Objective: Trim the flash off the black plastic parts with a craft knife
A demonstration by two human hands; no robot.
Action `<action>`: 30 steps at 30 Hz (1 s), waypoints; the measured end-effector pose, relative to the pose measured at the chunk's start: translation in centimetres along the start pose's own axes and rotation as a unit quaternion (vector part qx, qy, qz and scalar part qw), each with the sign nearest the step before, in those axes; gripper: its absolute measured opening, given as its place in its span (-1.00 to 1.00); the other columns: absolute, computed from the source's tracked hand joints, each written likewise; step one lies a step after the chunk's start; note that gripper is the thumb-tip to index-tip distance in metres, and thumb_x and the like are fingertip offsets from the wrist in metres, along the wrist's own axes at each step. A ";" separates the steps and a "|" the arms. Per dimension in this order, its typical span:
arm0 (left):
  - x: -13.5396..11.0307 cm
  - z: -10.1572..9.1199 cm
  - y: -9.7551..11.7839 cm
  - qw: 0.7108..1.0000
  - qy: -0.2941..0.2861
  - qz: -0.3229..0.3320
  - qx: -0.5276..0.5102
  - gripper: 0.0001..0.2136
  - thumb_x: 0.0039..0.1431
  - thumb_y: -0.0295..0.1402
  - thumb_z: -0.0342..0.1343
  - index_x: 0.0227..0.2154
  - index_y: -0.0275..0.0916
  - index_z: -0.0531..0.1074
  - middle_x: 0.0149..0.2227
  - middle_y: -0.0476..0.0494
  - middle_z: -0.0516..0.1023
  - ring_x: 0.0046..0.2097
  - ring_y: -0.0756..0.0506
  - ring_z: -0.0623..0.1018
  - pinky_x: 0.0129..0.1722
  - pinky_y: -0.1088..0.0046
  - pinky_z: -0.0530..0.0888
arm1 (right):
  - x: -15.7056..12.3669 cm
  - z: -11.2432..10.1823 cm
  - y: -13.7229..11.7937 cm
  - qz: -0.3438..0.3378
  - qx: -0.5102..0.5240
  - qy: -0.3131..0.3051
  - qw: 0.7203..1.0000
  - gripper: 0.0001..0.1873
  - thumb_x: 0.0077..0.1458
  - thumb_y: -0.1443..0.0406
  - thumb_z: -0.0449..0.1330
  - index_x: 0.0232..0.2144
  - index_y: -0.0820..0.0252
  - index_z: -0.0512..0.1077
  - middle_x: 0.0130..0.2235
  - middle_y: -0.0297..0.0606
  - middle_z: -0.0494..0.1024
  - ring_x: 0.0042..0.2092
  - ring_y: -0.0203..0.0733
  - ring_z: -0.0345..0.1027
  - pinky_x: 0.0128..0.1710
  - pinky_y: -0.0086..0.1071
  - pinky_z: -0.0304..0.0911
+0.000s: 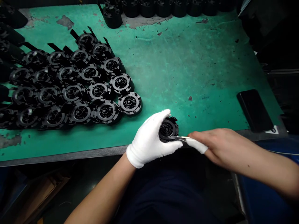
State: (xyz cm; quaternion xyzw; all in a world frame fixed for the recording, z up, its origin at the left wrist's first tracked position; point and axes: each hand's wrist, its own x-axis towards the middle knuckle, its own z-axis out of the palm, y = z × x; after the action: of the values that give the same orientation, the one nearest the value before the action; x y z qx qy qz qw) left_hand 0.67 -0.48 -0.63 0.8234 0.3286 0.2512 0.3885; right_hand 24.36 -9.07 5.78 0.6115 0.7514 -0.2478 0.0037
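My left hand (149,137), in a white glove, is wrapped round a round black plastic housing (167,130) at the table's front edge. Ribs and a central hub show on the housing's upward face. My right hand (210,143) is bare except for a white cover on the thumb. Its fingers pinch a slim metal tool (181,138), whose tip reaches the lower right rim of the housing. The exact kind of tool is too small to make out. Part of the housing's side is hidden behind the glove.
Rows of similar black housings (105,111) stand on the left of the green tabletop (187,62). More black cylinders (163,7) line the back edge. A black smartphone (255,110) lies at the right. Cardboard (44,196) is below the table at lower left.
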 end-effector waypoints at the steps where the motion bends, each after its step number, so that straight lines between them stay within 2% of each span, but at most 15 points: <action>1: 0.0 0.0 0.0 1.000 0.001 -0.002 0.002 -0.14 -0.04 -0.04 0.40 0.28 -0.17 0.16 0.23 -0.29 0.41 0.25 -0.31 0.45 0.27 0.06 0.42 | -0.4 0.2 -0.1 -0.008 0.003 -0.017 1.000 -0.64 0.11 0.41 0.07 -0.10 -0.01 0.50 -0.34 -0.34 0.64 -0.35 -0.10 0.53 -0.42 -0.34 0.21; 3: 0.0 0.0 0.0 1.000 0.004 -0.004 0.006 -0.15 -0.04 -0.03 0.40 0.27 -0.18 0.18 0.23 -0.29 0.42 0.24 -0.31 0.46 0.27 0.08 0.42 | -1.0 0.7 -0.3 -0.010 0.013 -0.027 0.999 -0.59 0.15 0.43 0.01 -0.04 0.01 0.47 -0.26 -0.31 0.65 -0.29 -0.09 0.55 -0.37 -0.31 0.26; 7: -0.1 0.2 0.2 1.000 0.011 -0.008 0.006 -0.14 -0.04 -0.02 0.40 0.27 -0.20 0.19 0.22 -0.29 0.43 0.23 -0.29 0.48 0.26 0.10 0.43 | -1.4 1.8 -1.0 0.039 0.001 0.018 0.999 -0.58 0.17 0.42 -0.01 0.02 0.05 0.43 -0.18 -0.23 0.65 -0.23 0.00 0.56 -0.30 -0.23 0.32; 13: 0.0 0.2 0.4 1.000 0.014 -0.019 0.016 -0.15 -0.01 0.03 0.37 0.27 -0.21 0.20 0.25 -0.32 0.40 0.26 -0.31 0.44 0.28 0.06 0.40 | -1.2 2.5 -2.2 0.055 0.026 -0.019 0.998 -0.60 0.18 0.45 -0.03 -0.01 0.13 0.43 -0.28 -0.19 0.64 -0.26 0.00 0.54 -0.30 -0.25 0.30; 16: -0.2 0.7 0.8 0.999 0.027 -0.039 0.022 -0.14 -0.02 0.05 0.37 0.28 -0.20 0.19 0.26 -0.33 0.39 0.28 -0.33 0.42 0.30 0.01 0.37 | -1.3 2.6 -2.4 0.061 0.117 0.001 0.991 -0.72 0.27 0.39 -0.03 -0.11 0.07 0.44 -0.33 -0.27 0.62 -0.30 -0.07 0.51 -0.32 -0.30 0.30; 18: -1.1 1.5 1.6 0.995 0.072 -0.068 0.023 -0.11 0.02 0.04 0.35 0.32 -0.20 0.12 0.29 -0.37 0.34 0.32 -0.35 0.37 0.32 -0.03 0.34 | -0.9 3.3 -3.0 0.082 0.219 0.054 0.971 -0.77 0.33 0.31 -0.03 -0.09 0.05 0.41 -0.34 -0.31 0.60 -0.32 -0.12 0.50 -0.35 -0.34 0.31; 20: -2.7 2.6 3.0 0.987 0.120 -0.107 0.026 -0.12 0.15 -0.02 0.28 0.39 -0.21 -0.04 0.37 -0.42 0.19 0.39 -0.36 0.25 0.36 -0.07 0.28 | 0.1 4.4 -4.0 0.103 0.318 0.124 0.934 -0.72 0.37 0.25 -0.04 0.05 0.07 0.35 -0.28 -0.29 0.61 -0.26 -0.13 0.51 -0.31 -0.36 0.36; 22: -4.7 3.5 4.7 0.982 0.123 -0.142 0.035 -0.12 0.26 -0.12 0.19 0.43 -0.21 -0.24 0.45 -0.44 -0.02 0.46 -0.37 0.07 0.39 -0.11 0.20 | 1.6 5.4 -4.8 0.113 0.370 0.178 0.905 -0.62 0.39 0.24 -0.05 0.18 0.13 0.28 -0.18 -0.22 0.62 -0.15 -0.12 0.52 -0.20 -0.33 0.41; 23: -5.7 3.8 5.5 0.981 0.110 -0.153 0.038 -0.12 0.28 -0.16 0.17 0.43 -0.20 -0.31 0.47 -0.43 -0.10 0.47 -0.37 0.01 0.40 -0.13 0.17 | 2.3 5.5 -4.9 0.112 0.372 0.194 0.901 -0.59 0.38 0.26 -0.04 0.22 0.14 0.27 -0.14 -0.19 0.62 -0.11 -0.11 0.53 -0.14 -0.30 0.42; 26: -7.4 3.5 6.6 0.981 0.083 -0.172 0.030 -0.07 0.24 -0.17 0.19 0.44 -0.17 -0.36 0.48 -0.39 -0.17 0.48 -0.39 -0.04 0.40 -0.15 0.16 | 3.3 4.4 -3.7 0.060 0.310 0.207 0.926 -0.53 0.32 0.33 0.01 0.24 0.13 0.33 -0.02 -0.18 0.63 0.01 -0.08 0.51 0.01 -0.23 0.41; 28: -6.9 2.6 6.1 0.980 0.100 -0.170 0.018 -0.03 0.18 -0.13 0.25 0.43 -0.17 -0.30 0.48 -0.39 -0.15 0.48 -0.39 -0.03 0.41 -0.14 0.13 | 2.6 3.1 -2.3 0.015 0.232 0.188 0.954 -0.51 0.27 0.37 0.03 0.22 0.10 0.40 0.10 -0.18 0.59 0.12 -0.05 0.47 0.11 -0.19 0.36; 30: -5.4 1.5 4.8 0.984 0.108 -0.144 0.005 0.02 0.09 -0.06 0.33 0.42 -0.18 -0.23 0.47 -0.41 -0.11 0.47 -0.39 0.00 0.42 -0.11 0.10 | 1.0 2.1 -1.1 0.000 0.138 0.157 0.978 -0.50 0.25 0.38 0.03 0.19 0.11 0.44 0.14 -0.18 0.57 0.13 0.00 0.47 0.11 -0.13 0.38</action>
State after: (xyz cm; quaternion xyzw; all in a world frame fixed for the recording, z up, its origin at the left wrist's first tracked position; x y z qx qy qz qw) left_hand -0.17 -7.49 1.50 0.7372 0.4855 0.2784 0.3786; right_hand 22.50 -9.08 3.99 0.6377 0.7011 -0.2497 -0.1987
